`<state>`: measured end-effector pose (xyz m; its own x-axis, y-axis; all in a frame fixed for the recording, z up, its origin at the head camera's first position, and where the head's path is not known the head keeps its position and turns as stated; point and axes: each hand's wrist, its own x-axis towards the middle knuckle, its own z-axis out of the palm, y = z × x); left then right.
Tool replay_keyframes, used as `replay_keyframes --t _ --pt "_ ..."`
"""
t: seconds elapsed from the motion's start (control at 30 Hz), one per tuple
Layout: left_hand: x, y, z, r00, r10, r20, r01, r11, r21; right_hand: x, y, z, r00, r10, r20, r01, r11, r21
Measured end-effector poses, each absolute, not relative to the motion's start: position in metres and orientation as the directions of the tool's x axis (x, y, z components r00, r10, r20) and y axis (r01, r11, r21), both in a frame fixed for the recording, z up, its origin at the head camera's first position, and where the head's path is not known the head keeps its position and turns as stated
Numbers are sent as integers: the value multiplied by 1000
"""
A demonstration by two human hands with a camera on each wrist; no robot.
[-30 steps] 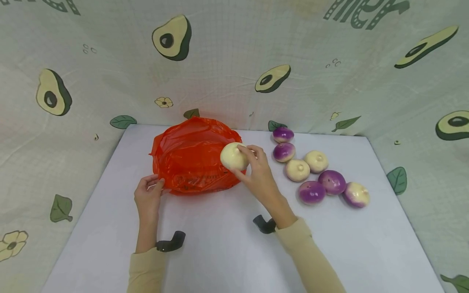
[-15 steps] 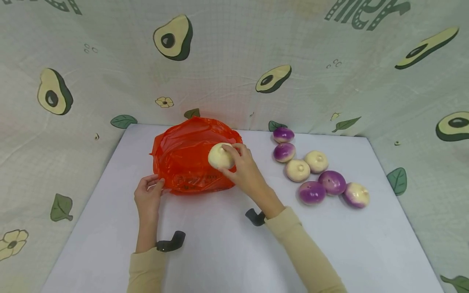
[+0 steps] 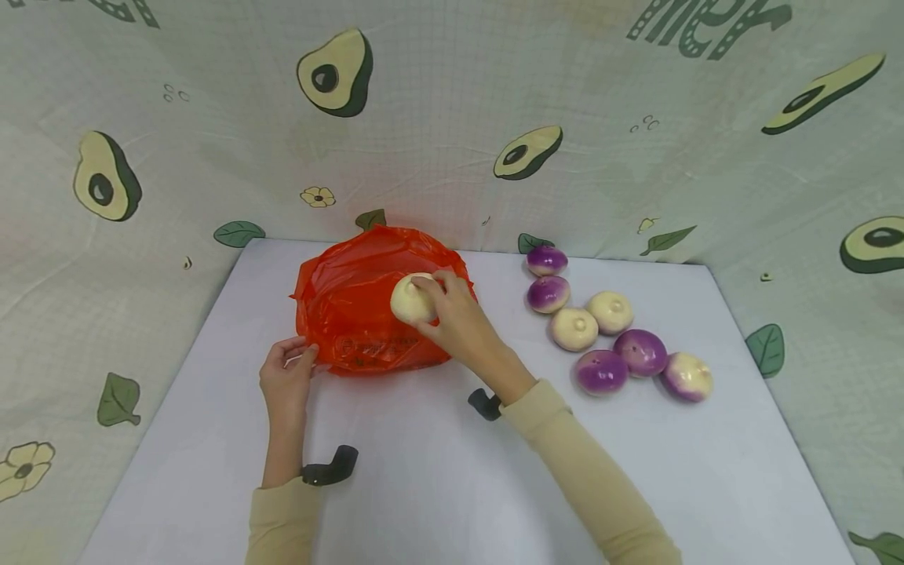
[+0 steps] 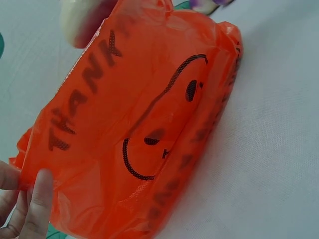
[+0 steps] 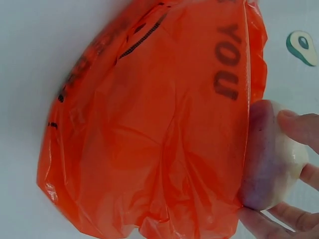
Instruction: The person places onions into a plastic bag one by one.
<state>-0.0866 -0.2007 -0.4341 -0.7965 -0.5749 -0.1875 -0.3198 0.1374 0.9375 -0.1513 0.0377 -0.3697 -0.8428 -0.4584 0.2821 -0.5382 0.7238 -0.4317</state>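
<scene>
A red plastic bag [image 3: 344, 310] lies on the white table with its mouth open. My left hand [image 3: 286, 375] pinches the bag's near left edge between thumb and fingers; in the left wrist view, black print shows on the bag's side [image 4: 99, 114]. Over the mouth, my right hand [image 3: 462, 322] grips a white-and-purple turnip [image 3: 407, 301] by its sides. From the right wrist, the turnip's purple end [image 5: 261, 154] appears beside the bag's rim, partly behind it. Whatever lies inside the bag is hidden.
Several loose turnips stand to the right, among them a purple one [image 3: 601, 372], a cream one [image 3: 574, 329] and a two-toned one [image 3: 687, 377]. Behind the table [image 3: 424, 486] hangs a cloth [image 3: 424, 157] printed with avocados. A dark wrist mount [image 3: 332, 467] sits on each wrist.
My right hand has carried the turnip leftward, from the bag's right edge to above its mouth. The left hand keeps its hold on the bag, and the loose turnips have not moved.
</scene>
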Motion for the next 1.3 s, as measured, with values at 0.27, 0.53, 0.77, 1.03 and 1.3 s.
replay_keyframes --t 0.27,0.53,0.77,1.03,1.3 --pt "-87 -208 -451 -826 -551 -121 -202 90 975 -154 26 -363 -857 -488 169 -513 768 -383" --pt "-101 -225 -490 -812 -570 -130 -228 104 968 -162 19 -366 -859 -510 40 -494 807 -322" --pt "-116 -242 -536 -795 -594 -121 -261 155 953 -170 14 -370 -849 -524 -70 -487 828 -279" --pt "-115 -240 -535 -800 -587 -123 -241 128 962 -173 9 -375 -846 -501 -184 -461 859 -223" --pt "-97 -219 -481 -821 -547 -163 -217 34 976 -176 10 -393 -860 -451 -240 -410 889 -203"
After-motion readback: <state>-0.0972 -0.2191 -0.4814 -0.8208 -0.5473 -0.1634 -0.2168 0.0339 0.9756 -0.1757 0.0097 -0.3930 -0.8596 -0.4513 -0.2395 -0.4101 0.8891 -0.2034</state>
